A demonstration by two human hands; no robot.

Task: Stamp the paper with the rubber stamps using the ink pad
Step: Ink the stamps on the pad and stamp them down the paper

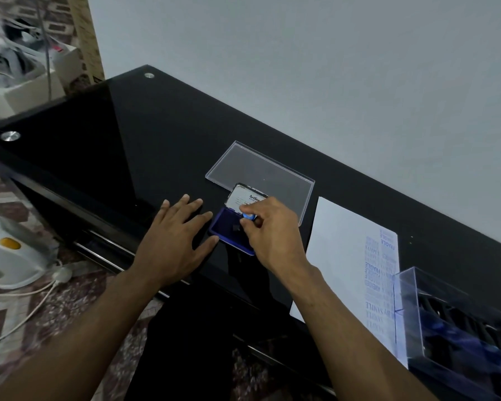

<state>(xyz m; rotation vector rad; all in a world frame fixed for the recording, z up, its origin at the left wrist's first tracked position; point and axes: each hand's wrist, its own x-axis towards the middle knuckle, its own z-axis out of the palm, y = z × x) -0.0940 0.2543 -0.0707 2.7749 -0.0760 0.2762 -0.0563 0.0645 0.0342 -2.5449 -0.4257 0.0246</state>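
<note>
My right hand (268, 230) pinches a small stamp (248, 216) with a blue top and holds it down on the pad (229, 227), whose lid stands open behind. My left hand (175, 241) lies flat, fingers spread, on the black table (128, 157), just touching the pad's left edge. The paper (344, 256) is to the right, near the table's front edge, its right side full of blue prints. A clear lid (261, 172) lies behind the pad. A clear box (457, 322), I think with more stamps, overlaps the paper's right corner.

The ink pad (229, 231) lies on the table (128, 157), left of the paper (339, 241), before the clear lid (255, 169).
</note>
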